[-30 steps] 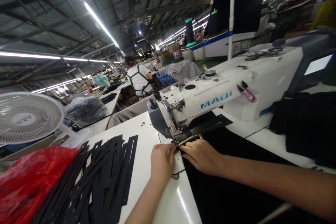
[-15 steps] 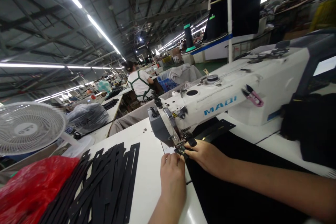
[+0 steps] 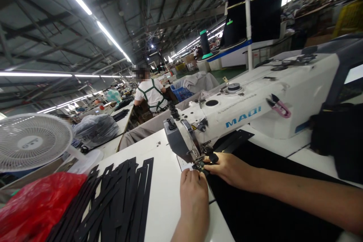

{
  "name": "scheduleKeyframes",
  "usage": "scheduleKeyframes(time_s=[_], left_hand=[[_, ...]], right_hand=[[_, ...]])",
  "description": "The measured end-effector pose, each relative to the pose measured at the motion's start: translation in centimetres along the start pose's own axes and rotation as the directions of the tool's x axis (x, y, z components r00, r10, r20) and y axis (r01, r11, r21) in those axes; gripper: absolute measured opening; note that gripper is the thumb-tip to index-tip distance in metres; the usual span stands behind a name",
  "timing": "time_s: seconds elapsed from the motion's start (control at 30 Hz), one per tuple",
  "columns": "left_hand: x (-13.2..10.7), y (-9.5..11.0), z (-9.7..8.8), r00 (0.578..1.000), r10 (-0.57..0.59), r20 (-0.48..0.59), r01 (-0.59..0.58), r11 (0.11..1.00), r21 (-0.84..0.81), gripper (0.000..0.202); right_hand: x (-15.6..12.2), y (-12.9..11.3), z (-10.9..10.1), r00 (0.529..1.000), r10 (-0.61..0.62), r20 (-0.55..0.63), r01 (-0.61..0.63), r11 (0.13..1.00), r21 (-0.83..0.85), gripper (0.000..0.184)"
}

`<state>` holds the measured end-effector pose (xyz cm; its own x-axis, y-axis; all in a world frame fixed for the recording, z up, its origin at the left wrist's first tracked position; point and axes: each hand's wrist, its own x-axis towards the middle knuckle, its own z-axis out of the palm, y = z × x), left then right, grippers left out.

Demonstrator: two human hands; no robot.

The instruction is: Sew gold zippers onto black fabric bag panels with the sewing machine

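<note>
A white sewing machine (image 3: 244,106) stands across the table, its needle area low at the front. Under it and toward me spreads a large piece of black fabric (image 3: 255,208). My left hand (image 3: 195,196) is closed at the fabric's left edge, just in front of the presser foot; its fingertips are partly hidden. Close beside the presser foot, my right hand (image 3: 234,170) has its fingers together, pinching the fabric. A dark strip (image 3: 234,140) lies on the table behind the right hand, under the machine arm.
Many black strips (image 3: 121,200) are piled on the left of the white table (image 3: 163,196), near a red plastic bag (image 3: 42,204) and a white fan (image 3: 31,141). Pink thread snips (image 3: 279,106) rest against the machine. A co-worker (image 3: 151,92) sits ahead.
The whole view has shifted slightly, so the machine and both hands appear a little further right and lower. Both hands stay by the presser foot.
</note>
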<state>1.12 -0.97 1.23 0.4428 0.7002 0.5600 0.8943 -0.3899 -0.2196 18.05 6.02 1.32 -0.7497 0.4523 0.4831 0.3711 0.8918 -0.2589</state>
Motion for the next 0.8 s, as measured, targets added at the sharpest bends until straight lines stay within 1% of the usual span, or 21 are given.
scheduleKeyframes(time_s=[0.07, 0.17, 0.27, 0.37, 0.47, 0.57, 0.8], left_hand=[[0.1, 0.1, 0.1, 1.0, -0.003, -0.012, 0.003, 1.0, 0.012, 0.018], [0.3, 0.0, -0.1, 1.0, 0.004, -0.003, -0.004, 1.0, 0.02, 0.02], [0.6, -0.2, -0.4, 0.999, 0.012, 0.031, -0.013, 1.0, 0.018, 0.021], [0.7, -0.5, -0.4, 0.999, 0.028, 0.042, -0.029, 1.0, 0.008, 0.019], [0.8, -0.7, -0.2, 0.999, 0.038, 0.024, -0.037, 0.999, -0.025, 0.018], [0.9, -0.7, 0.1, 1.0, 0.014, -0.002, -0.014, 0.999, -0.049, 0.018], [1.2, -1.1, 0.4, 1.0, 0.017, -0.021, -0.018, 0.999, -0.041, 0.02]], right_hand=[[0.0, 0.2, 0.1, 1.0, -0.014, -0.004, 0.014, 1.0, 0.002, 0.026], [0.0, 0.2, 0.1, 1.0, -0.004, 0.005, 0.004, 1.0, -0.026, 0.026], [0.2, 0.0, 0.2, 0.998, 0.036, 0.042, -0.032, 0.996, -0.087, 0.023], [0.4, -0.1, 0.1, 0.994, 0.082, 0.076, -0.069, 0.985, -0.155, 0.019], [0.6, -0.2, 0.0, 0.993, 0.086, 0.086, -0.069, 0.981, -0.183, 0.018], [0.6, -0.3, -0.2, 0.99, 0.101, 0.093, -0.081, 0.977, -0.198, 0.018], [0.7, -0.4, -0.3, 0.991, 0.101, 0.086, -0.078, 0.969, -0.233, 0.016]])
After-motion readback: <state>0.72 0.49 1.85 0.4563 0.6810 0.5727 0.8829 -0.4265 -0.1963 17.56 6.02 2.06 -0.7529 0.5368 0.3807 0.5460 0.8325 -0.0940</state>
